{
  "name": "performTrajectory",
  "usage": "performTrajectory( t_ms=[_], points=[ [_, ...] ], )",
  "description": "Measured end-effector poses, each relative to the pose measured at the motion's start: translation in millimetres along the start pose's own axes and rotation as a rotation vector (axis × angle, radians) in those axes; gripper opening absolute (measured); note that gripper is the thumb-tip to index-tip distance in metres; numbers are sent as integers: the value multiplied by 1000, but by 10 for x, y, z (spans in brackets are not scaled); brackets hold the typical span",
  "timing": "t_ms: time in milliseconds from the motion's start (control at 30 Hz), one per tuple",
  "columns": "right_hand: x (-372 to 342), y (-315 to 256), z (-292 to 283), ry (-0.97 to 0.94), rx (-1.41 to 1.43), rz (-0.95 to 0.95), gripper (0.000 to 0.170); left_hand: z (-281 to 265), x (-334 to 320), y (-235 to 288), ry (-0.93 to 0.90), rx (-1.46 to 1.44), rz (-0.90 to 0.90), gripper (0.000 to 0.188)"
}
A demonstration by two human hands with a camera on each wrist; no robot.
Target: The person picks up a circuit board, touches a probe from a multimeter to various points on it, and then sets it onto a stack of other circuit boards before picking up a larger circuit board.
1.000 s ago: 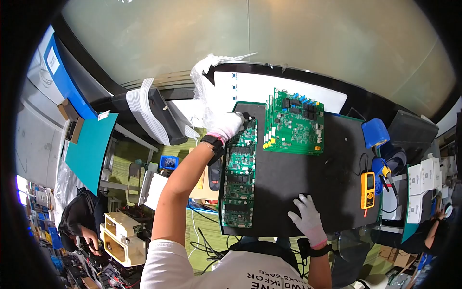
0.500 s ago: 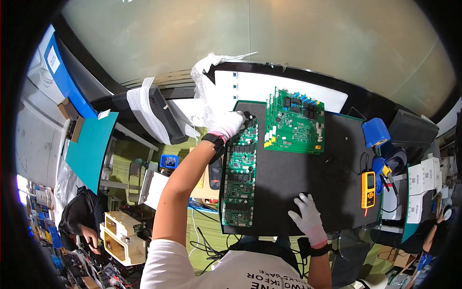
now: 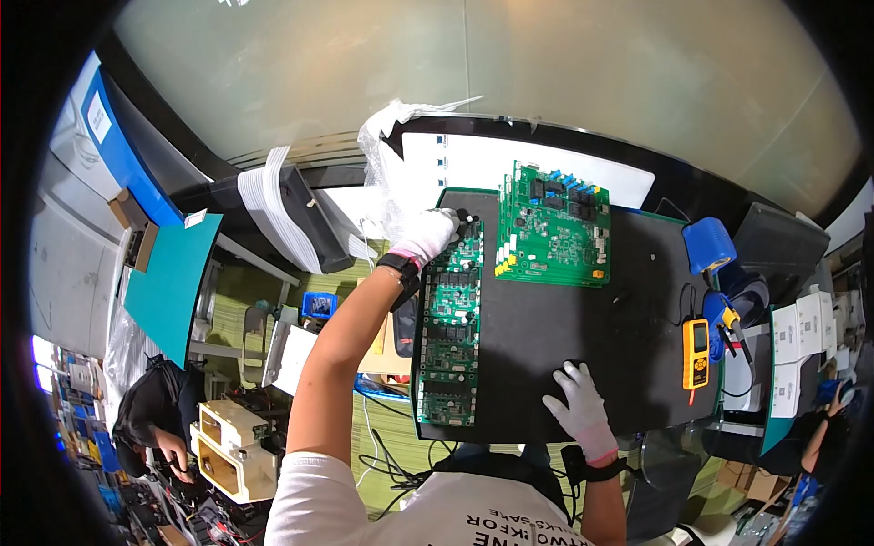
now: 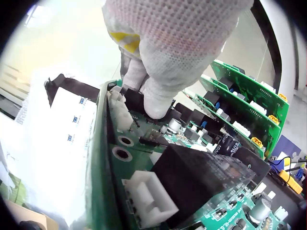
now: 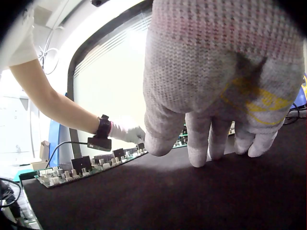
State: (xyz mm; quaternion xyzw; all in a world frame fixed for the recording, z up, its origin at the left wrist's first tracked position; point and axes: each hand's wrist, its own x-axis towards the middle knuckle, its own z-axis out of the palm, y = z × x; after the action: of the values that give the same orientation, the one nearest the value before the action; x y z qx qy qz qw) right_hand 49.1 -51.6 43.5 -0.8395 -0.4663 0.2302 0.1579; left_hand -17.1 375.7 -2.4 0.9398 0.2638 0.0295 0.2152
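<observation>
My gloved left hand point(image 3: 430, 237) is at the far end of a column of green circuit boards point(image 3: 452, 359) along the mat's left edge. In the left wrist view, its bent fingers point(image 4: 157, 100) grip the far end of a circuit board point(image 4: 136, 160), around a small black part. White connectors and a large black block point(image 4: 192, 177) stand on that board. My gloved right hand point(image 3: 581, 414) rests near the front edge of the black mat point(image 3: 555, 337), fingers extended and holding nothing. Its fingertips point(image 5: 196, 160) point down at the mat in the right wrist view.
A stack of larger green circuit boards point(image 3: 555, 232) stands at the back of the mat, right of the column. On the right lie a yellow meter point(image 3: 695, 353) and a blue device point(image 3: 710, 246). Clear plastic wrap point(image 3: 387, 173) hangs behind the left hand. Other people are at both sides.
The head view has shifted slightly. My left hand stays at the far end of the board column, and my right hand remains near the mat's front edge, its fingers moving a little.
</observation>
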Motion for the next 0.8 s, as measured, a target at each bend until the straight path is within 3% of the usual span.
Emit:
performTrajectory(
  t_ms=[133, 267, 333, 400, 533, 667, 733, 767, 800],
  points=[
    [3, 13, 5, -1, 14, -3, 53, 48, 15, -72, 87, 168, 140, 27],
    [-1, -16, -19, 5, -7, -1, 49, -84, -15, 34, 18, 148, 75, 23],
    [-5, 19, 14, 10, 8, -14, 50, -279, -71, 125, -36, 120, 236, 31],
    [0, 39, 14, 18, 21, -28, 52, -551, -176, 178, 105, 110, 299, 31],
    [-10, 37, 2, 3, 41, -16, 51, -632, -270, 77, 168, 20, 169, 21],
    [-5, -9, -36, -19, 33, 11, 51, -450, -560, 94, 322, 156, 216, 15],
    [-2, 20, -19, -11, 24, -2, 51, -409, -760, 174, 265, 16, 301, 23],
    [2, 22, -18, -5, 15, -18, 50, -371, -847, 235, 273, 135, 309, 30],
    [2, 20, -22, -6, 15, -18, 50, -278, -872, 176, 227, 56, 335, 33]
  ],
)
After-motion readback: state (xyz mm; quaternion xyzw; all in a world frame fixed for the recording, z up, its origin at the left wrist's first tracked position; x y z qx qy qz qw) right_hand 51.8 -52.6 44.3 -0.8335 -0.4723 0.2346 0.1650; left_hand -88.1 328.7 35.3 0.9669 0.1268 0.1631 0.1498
